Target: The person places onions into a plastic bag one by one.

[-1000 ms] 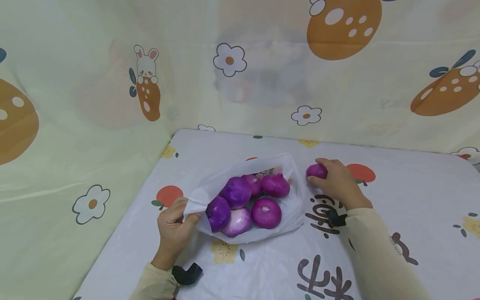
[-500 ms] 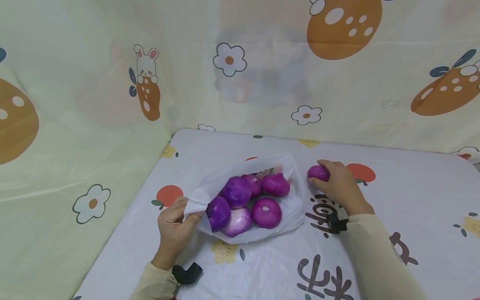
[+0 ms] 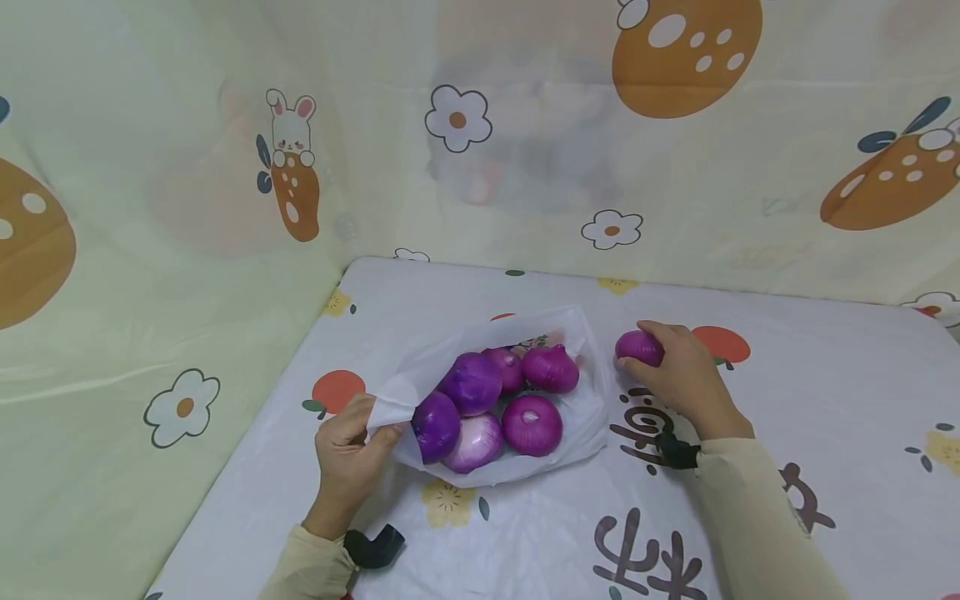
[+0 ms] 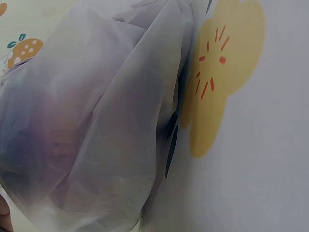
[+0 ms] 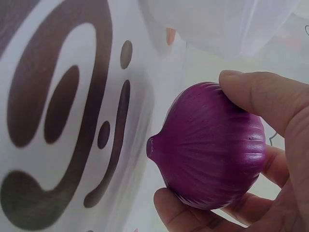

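A white plastic bag [image 3: 581, 442] lies with its mouth open on the table, several purple onions [image 3: 532, 426] inside it. My left hand [image 3: 351, 454] pinches the bag's left edge between thumb and fingers. In the left wrist view the bag's thin side [image 4: 111, 121] fills much of the picture, with purple showing through. To the right of the bag, my right hand [image 3: 686, 371] grips a single purple onion [image 3: 638, 347]. The right wrist view has this onion [image 5: 210, 147] held between thumb and fingers, its stem end pointing left, close to the tablecloth.
A white tablecloth [image 3: 862, 400] printed with fruit, flowers and dark lettering covers the table. Patterned curtain-like sheets [image 3: 525, 183] hang behind and at the left. Both wrists carry a black strap piece [image 3: 375, 547].
My right hand has shifted slightly to the right and toward me with the onion in its grip. The left hand and the bag have stayed put.
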Available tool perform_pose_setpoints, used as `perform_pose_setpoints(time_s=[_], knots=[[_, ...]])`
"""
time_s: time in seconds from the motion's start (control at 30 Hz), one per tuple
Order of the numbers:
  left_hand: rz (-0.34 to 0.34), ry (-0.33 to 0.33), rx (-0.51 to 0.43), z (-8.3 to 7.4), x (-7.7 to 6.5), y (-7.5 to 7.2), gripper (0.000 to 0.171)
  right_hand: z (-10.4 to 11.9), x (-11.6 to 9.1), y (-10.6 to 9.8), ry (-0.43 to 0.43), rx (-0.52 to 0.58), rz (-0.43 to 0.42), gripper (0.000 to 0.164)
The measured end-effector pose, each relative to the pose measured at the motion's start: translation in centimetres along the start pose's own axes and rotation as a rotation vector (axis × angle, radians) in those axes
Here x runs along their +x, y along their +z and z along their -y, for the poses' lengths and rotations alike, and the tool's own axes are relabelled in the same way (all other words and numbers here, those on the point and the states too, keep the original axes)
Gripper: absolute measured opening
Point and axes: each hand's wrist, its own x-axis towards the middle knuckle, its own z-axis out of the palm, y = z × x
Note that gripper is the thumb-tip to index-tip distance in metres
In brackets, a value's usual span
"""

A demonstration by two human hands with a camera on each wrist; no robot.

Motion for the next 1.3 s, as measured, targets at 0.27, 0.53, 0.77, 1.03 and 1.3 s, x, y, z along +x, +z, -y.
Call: perform_pose_setpoints(time_s=[0.27, 0.53, 0.77, 1.03, 1.3], knots=[[-0.001, 0.0, 0.007, 0.0, 0.0, 0.0, 0.014, 0.8, -0.6, -0.1, -0.002, 0.008, -0.03, 0.072], [-0.004, 0.0, 0.017, 0.0, 0.0, 0.0, 0.015, 1.7, -1.2, -0.5, -0.027, 0.015, -0.068, 0.071], [-0.002, 0.004, -0.003, 0.1, 0.0, 0.0, 0.015, 2.3, -1.5, -0.8, -0.048, 0.017, -0.095, 0.07], [-0.002, -0.001, 0.013, 0.1, 0.0, 0.0, 0.015, 3.1, -1.8, -1.2, -0.112, 0.026, -0.147, 0.066], [-0.003, -0.013, 0.022, 0.0, 0.0, 0.1, 0.016, 3.9, -2.1, -1.5, -0.148, 0.031, -0.17, 0.065]])
